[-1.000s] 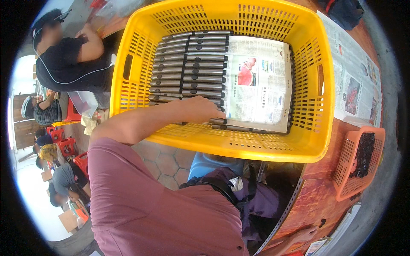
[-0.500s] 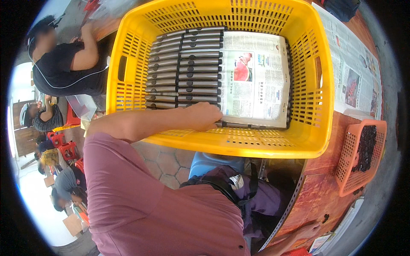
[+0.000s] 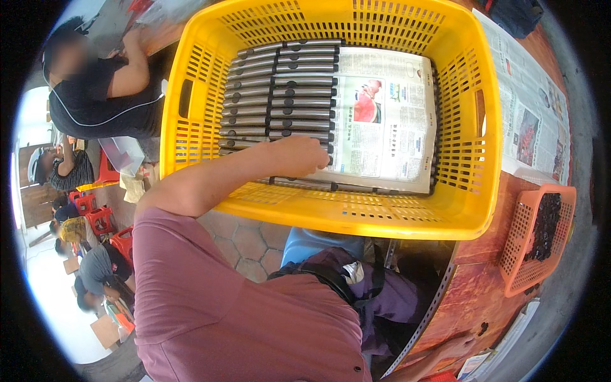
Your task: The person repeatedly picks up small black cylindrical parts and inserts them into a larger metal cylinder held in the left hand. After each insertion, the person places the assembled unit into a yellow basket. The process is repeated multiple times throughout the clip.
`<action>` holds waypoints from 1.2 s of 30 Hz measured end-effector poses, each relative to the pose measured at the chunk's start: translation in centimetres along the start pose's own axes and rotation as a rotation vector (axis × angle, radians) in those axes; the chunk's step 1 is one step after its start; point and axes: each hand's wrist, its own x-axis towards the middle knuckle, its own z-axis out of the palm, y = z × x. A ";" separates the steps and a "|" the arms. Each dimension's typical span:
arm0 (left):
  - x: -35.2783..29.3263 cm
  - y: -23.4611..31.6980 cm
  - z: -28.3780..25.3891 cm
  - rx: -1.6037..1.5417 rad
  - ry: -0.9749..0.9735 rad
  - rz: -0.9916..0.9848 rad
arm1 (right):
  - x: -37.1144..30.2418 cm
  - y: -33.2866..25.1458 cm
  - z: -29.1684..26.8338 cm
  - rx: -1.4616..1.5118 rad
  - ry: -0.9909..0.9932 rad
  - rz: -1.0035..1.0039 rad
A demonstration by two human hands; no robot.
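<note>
My left hand [image 3: 302, 156] reaches into a yellow plastic basket [image 3: 356, 219], its fingers curled closed at the black-capped end of a metal tube; the fingertips are partly hidden. Several silver metal tubes [image 3: 302, 105] with black caps and black round knobs lie side by side under and beyond that hand. A sheet of newspaper [image 3: 382, 149] covers the basket's right part, over more tubes. At the lower right, my right hand [image 3: 452, 349] rests on the red-brown table with its fingers stretched out, near small black parts [image 3: 484, 328].
An orange basket [image 3: 519, 239] of small black pieces stands on the table [image 3: 439, 302] at right. More newspaper [image 3: 531, 108] lies beyond it. A blue stool [image 3: 305, 245] is below the yellow basket. A person [image 3: 95, 95] in dark clothes sits at far left, with others behind.
My left hand has moved slightly up and away from the near wall, and its fingers are more bent. Lower tubes now show beneath it. My right hand has stayed in place.
</note>
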 end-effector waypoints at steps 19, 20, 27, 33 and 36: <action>1.2 1.5 3.5 -0.014 -0.099 0.016 | -0.1 0.0 0.1 0.063 0.010 -0.045; 1.2 1.5 3.5 -0.007 -0.095 0.019 | -0.3 -0.5 -0.1 0.064 0.014 -0.040; 1.6 1.8 3.5 -0.008 -0.160 0.012 | -0.4 1.2 0.1 0.192 -0.027 -0.010; 0.9 2.3 3.0 -0.020 -0.128 -0.002 | -1.3 -0.6 -0.2 0.183 -0.016 0.003; 0.6 2.1 3.1 -0.048 -0.057 0.060 | -0.9 1.9 1.0 0.266 0.036 -0.048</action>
